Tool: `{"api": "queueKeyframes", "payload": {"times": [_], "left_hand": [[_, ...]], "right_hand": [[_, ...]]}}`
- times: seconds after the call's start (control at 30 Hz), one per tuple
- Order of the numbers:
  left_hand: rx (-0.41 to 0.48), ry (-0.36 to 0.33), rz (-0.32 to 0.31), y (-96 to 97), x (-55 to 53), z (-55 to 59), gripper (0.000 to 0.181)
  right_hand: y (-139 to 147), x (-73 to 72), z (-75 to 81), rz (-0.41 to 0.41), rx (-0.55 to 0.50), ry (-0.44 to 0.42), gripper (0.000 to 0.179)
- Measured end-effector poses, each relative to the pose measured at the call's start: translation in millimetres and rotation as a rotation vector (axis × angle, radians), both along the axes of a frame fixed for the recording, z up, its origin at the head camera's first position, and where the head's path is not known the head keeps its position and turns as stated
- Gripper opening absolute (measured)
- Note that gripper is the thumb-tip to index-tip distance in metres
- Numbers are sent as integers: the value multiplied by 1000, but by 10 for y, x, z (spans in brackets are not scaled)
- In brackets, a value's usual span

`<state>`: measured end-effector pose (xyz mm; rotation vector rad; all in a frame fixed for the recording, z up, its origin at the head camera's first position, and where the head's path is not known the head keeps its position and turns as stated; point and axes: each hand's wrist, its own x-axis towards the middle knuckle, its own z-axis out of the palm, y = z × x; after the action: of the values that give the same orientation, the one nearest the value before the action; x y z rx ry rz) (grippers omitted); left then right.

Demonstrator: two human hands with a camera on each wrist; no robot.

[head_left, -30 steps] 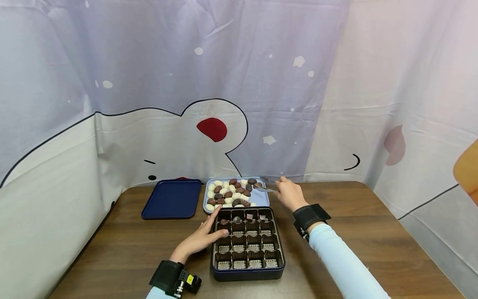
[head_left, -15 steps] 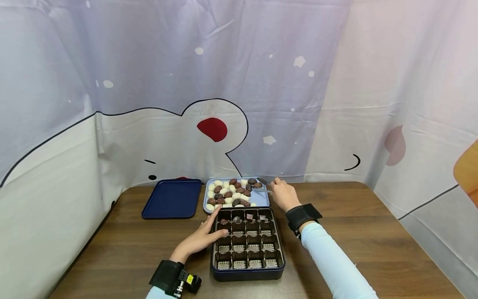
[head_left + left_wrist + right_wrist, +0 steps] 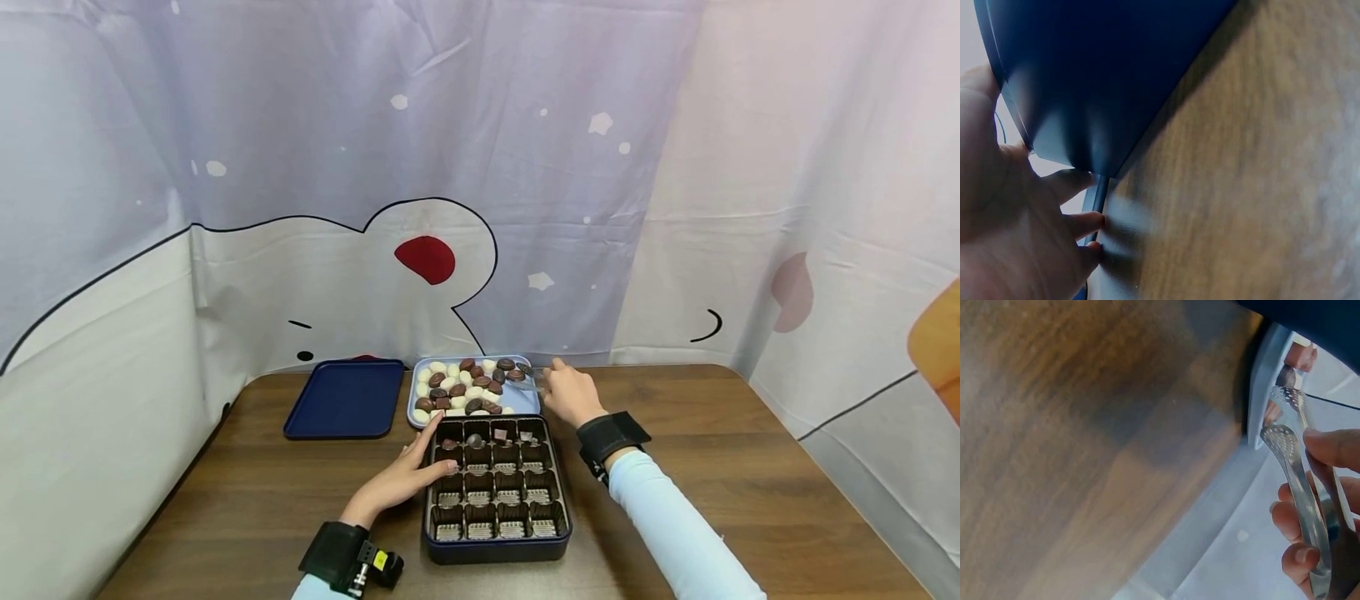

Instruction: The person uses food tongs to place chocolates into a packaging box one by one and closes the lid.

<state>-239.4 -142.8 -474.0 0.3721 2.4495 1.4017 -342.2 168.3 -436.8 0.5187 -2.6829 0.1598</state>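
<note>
My right hand (image 3: 572,393) grips a pair of metal tongs (image 3: 1297,469) with perforated ends, fingers and thumb curled round the arms. The tong tips stand apart at the right end of the light blue tray (image 3: 529,403), close to a brown chocolate (image 3: 515,375). White, brown and dark chocolates crowd that tray. My left hand (image 3: 401,479) rests on the left side of a dark blue box (image 3: 498,550), fingers spread and thumb over the rim. Inside the box, a black divided insert (image 3: 495,492) has chocolates along its far row.
A dark blue tray (image 3: 345,400) lies at the back left of the wooden table (image 3: 262,508), beside the light blue tray. The box stands right in front of the chocolate tray. Behind the table's far edge hangs a printed curtain (image 3: 330,275).
My right hand has moved left with the tongs, bringing their tips over the right end of the chocolate tray. The left hand and the box have stayed in place.
</note>
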Motion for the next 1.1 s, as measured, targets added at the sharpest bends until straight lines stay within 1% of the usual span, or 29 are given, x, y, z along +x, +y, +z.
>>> {"api": "queueKeyframes", "payload": {"times": [0.17, 0.23, 0.33, 0.47, 0.57, 0.73, 0.9, 1.1], "left_hand": [[-4, 6, -4, -6, 2, -1, 91], [-1, 3, -4, -4, 3, -4, 92], [2, 0, -4, -4, 2, -6, 92], [-1, 3, -2, -2, 3, 3, 92], [-3, 7, -2, -2, 3, 7, 92], [-4, 8, 1, 0, 0, -2, 92], [-3, 2, 7, 6, -9, -8, 92], [-6, 4, 6, 7, -3, 0, 92]], "right_hand": [[-30, -3, -37, 5, 15, -21, 21], [-33, 3, -22, 2, 10, -44, 20], [-25, 12, 30, -2, -12, -66, 23], [5, 20, 87, -2, -25, -62, 31], [34, 16, 75, 0, -6, -67, 34], [17, 16, 6, 2, 35, -74, 26], [-10, 27, 11, -10, 56, -60, 13], [1, 63, 85, -19, 31, -77, 17]]}}
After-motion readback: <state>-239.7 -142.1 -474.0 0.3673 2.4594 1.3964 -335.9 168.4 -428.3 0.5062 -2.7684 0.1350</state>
